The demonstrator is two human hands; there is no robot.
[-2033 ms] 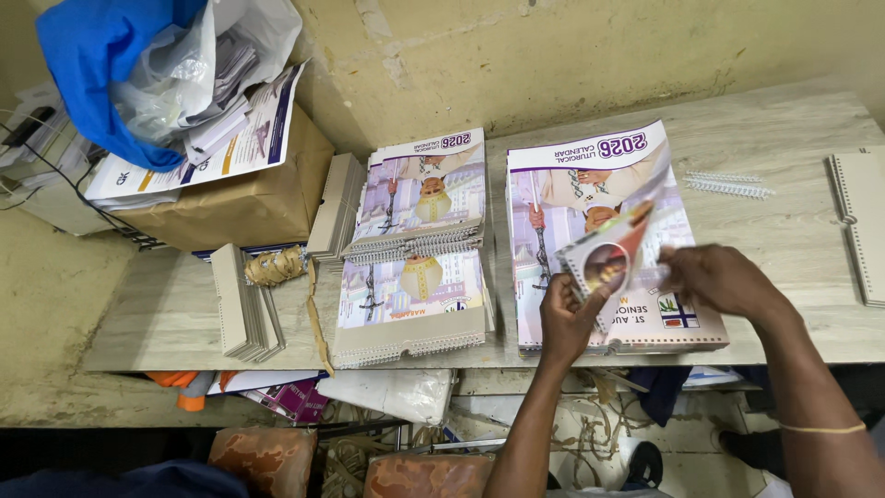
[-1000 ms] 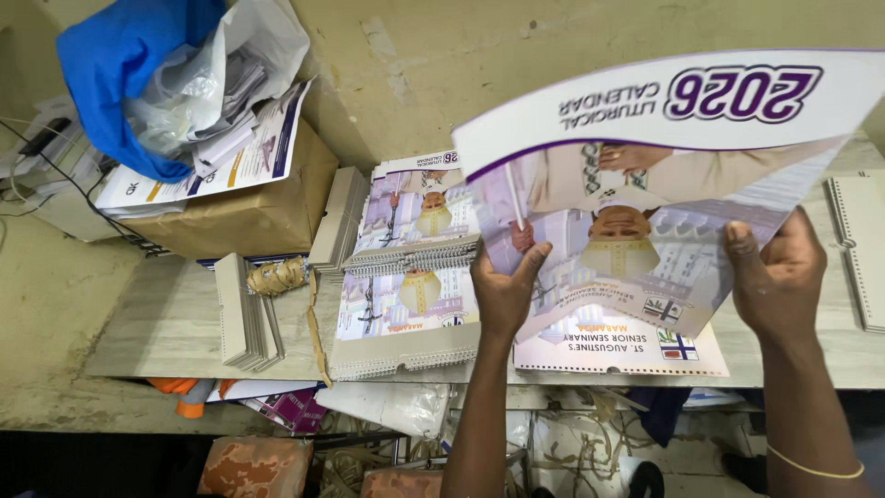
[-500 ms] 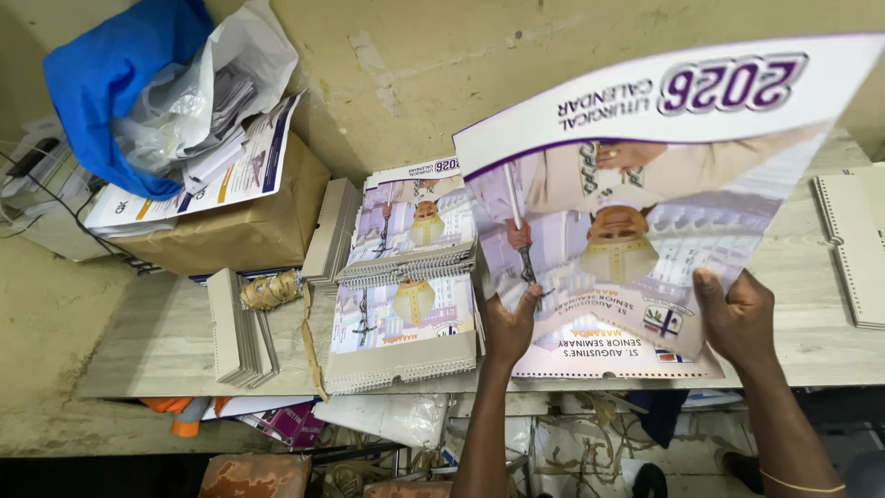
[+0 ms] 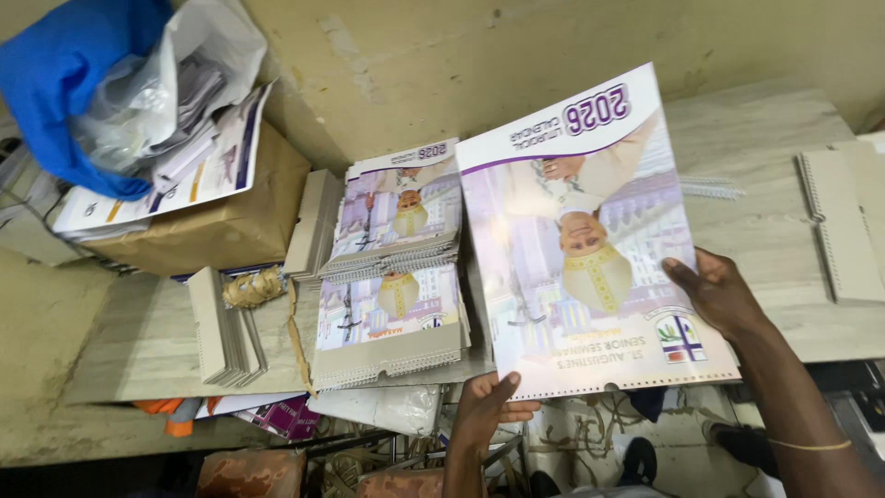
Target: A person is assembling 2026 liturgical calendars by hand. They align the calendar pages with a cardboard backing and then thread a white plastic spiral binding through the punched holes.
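Gripped at its lower edge by the left hand (image 4: 484, 406) and pinched at its right edge by the right hand (image 4: 719, 295), the calendar cover sheet (image 4: 581, 240) was held above the counter (image 4: 774, 231), beside the calendar stack (image 4: 392, 277); squaring it onto a pile was judged next.

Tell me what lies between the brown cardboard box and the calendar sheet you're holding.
In the head view, a stack of bound calendars lies between the cardboard box and the held calendar sheet.

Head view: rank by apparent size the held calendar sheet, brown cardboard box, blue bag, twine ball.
1. Calendar sheet, though it is held up nearer the camera, which inflates it.
2-3. Brown cardboard box and blue bag: alike, both partly hidden or cropped, not ranked.
4. Twine ball, clearly smallest.
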